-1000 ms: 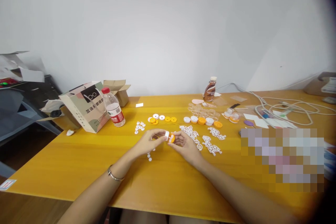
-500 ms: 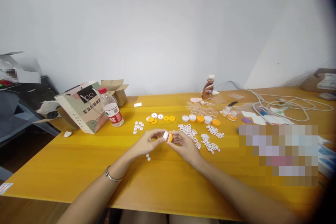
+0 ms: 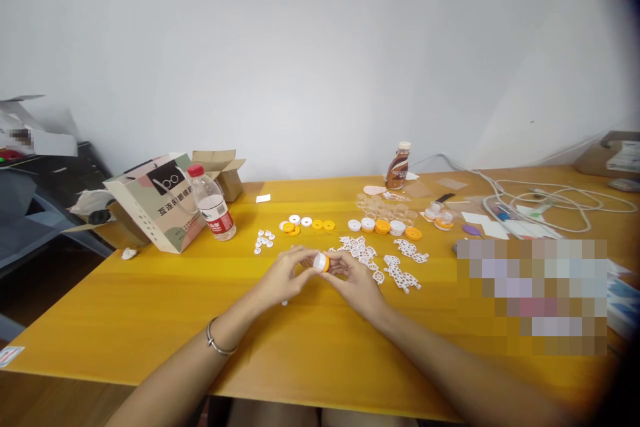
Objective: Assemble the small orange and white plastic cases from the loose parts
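Observation:
My left hand (image 3: pixel 289 273) and my right hand (image 3: pixel 356 282) meet over the middle of the table, both closed at the fingertips on one small round plastic piece (image 3: pixel 321 262). Its white half faces my left fingers and its orange half lies against my right ones. Just beyond the right hand lie white perforated plastic cutouts (image 3: pixel 357 249). Small white discs with pegs (image 3: pixel 264 240) are grouped past the left hand. Behind are orange and white rings (image 3: pixel 317 224) and a row of round orange and white caps (image 3: pixel 382 227). Part of a loose white disc (image 3: pixel 285 303) shows under the left wrist.
A water bottle (image 3: pixel 212 204), a paper bag (image 3: pixel 160 203) and an open carton (image 3: pixel 220 172) stand at the left. A brown drink bottle (image 3: pixel 398 167) and clear plastic cups (image 3: pixel 385 209) sit at the back. Coiled white cable (image 3: pixel 545 187) lies at the right.
The white and orange halves, apart with a gap between them before, now sit together as one piece. My left hand has shifted slightly right and covers one of the loose discs.

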### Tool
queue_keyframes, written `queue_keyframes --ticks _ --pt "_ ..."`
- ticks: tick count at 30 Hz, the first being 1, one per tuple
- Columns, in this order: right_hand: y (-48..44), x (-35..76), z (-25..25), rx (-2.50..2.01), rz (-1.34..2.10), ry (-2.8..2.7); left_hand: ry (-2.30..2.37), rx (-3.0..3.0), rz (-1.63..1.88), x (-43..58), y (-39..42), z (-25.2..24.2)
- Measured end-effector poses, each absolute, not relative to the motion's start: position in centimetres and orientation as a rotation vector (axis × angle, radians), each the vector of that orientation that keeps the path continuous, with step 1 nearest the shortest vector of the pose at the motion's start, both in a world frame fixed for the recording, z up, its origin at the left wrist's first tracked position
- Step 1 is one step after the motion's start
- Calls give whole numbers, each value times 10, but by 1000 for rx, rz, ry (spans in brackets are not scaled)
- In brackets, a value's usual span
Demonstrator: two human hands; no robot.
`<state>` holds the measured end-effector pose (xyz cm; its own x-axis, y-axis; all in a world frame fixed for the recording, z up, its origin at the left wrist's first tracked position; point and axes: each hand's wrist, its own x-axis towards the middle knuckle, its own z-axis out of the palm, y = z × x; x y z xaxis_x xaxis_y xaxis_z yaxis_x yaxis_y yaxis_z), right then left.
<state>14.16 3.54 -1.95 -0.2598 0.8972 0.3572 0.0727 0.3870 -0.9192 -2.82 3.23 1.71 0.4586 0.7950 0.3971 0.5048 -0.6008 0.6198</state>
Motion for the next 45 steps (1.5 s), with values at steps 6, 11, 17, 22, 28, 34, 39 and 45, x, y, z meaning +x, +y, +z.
queue_keyframes --ticks 6,11,17,22,28,34,39,45 --pt "37 143 -23 -868 1019 -1665 1033 2295 954 -29 33 16" --pt "39 143 -24 -882 1017 -1689 1081 2292 892 -32 34 18" --pt "31 144 -15 -906 933 -1754 1105 2162 864 -31 37 16" --pt "32 142 -16 -865 1087 -1707 1063 2010 779 -34 40 19" --pt "39 139 -24 -858 1276 -1597 998 2011 644 -39 41 30" --pt "39 138 -24 -851 1317 -1560 1014 2118 686 -39 39 31" --pt "35 139 -23 -858 1247 -1608 1121 2093 746 -34 39 22" --pt "34 137 -22 -833 1189 -1637 1158 1945 816 -30 39 16"
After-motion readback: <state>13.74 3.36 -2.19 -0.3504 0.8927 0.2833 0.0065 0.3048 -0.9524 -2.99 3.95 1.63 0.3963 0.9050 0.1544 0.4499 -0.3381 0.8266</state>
